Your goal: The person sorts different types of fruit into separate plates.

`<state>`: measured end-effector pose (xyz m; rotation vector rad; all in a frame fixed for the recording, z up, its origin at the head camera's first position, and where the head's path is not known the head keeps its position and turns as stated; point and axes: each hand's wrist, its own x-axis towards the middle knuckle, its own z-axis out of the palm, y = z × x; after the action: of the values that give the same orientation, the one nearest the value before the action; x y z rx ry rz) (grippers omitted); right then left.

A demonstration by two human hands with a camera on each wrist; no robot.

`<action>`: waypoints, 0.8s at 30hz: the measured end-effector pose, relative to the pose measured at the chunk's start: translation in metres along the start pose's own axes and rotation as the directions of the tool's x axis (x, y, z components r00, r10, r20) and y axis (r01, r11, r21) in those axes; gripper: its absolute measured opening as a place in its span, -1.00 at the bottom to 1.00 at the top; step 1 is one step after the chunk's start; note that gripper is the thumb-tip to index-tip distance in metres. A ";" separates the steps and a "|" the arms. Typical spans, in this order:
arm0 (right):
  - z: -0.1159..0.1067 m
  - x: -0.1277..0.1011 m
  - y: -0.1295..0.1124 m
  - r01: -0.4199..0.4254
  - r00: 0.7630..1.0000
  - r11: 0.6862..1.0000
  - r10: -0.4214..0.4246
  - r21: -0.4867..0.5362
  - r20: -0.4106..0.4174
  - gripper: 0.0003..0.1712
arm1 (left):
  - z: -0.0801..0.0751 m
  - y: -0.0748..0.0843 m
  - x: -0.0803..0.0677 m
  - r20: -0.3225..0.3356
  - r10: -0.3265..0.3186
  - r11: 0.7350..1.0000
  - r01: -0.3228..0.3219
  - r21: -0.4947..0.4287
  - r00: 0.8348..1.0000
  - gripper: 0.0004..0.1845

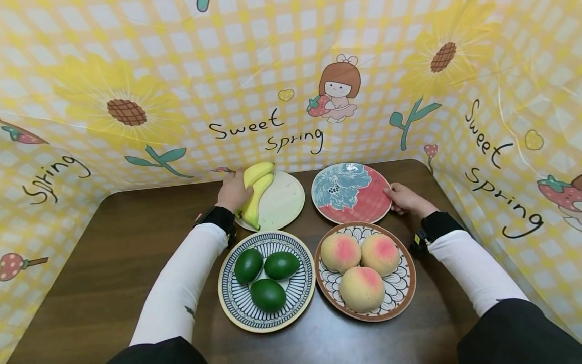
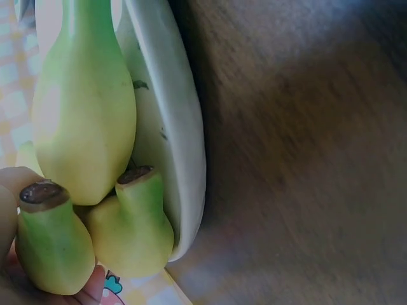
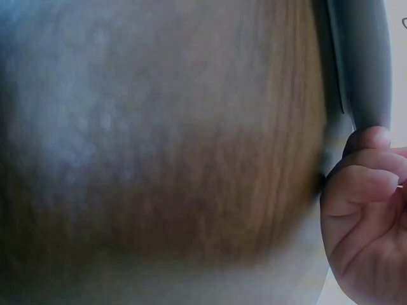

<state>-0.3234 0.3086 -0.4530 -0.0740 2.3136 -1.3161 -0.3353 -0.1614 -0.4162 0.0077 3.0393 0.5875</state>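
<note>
At the back left of the table, yellow bananas [image 1: 261, 194] lie over the left side of a pale plate [image 1: 286, 202]. My left hand [image 1: 233, 192] grips a banana at the plate's left edge, its thumb over the fruit. Close up in the left wrist view, that banana [image 2: 54, 248] has a brown stem end, with fingertips [image 2: 93, 284] behind it. To the right, my right hand [image 1: 403, 198] pinches the right rim of a red plate [image 1: 375, 199] with a blue flower. The right wrist view shows the fingers curled at the plate's edge [image 3: 369, 63].
In front stands a blue-patterned plate [image 1: 229, 311] with three dark green oval fruits [image 1: 268, 294]. Beside it, a brown-rimmed plate [image 1: 407, 298] holds three peaches [image 1: 362, 288]. A yellow checked cloth [image 1: 254, 60] walls in the wooden table [image 1: 104, 273].
</note>
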 end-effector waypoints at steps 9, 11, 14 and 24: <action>0.008 0.000 -0.003 0.028 1.000 0.999 -0.028 0.035 0.000 -0.71 | 0.003 -0.002 0.002 -0.008 0.045 0.999 -0.045 0.004 0.999 -0.30; 0.010 0.000 -0.004 0.028 1.000 0.999 -0.027 0.033 -0.004 -0.71 | 0.003 -0.003 0.001 -0.011 0.049 0.999 -0.049 0.002 0.999 -0.31; 0.011 0.001 -0.004 0.027 1.000 0.999 -0.027 0.033 0.002 -0.70 | 0.001 -0.004 0.000 -0.016 0.053 0.998 -0.053 0.018 0.998 -0.31; 0.017 0.002 -0.008 0.007 1.000 1.000 -0.006 0.022 -0.020 -0.68 | -0.013 0.000 -0.008 -0.014 0.079 0.996 -0.078 0.047 0.997 -0.29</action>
<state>-0.3198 0.2901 -0.4546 -0.0616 2.3164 -1.3511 -0.3283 -0.1663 -0.4041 0.1255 3.0799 0.5237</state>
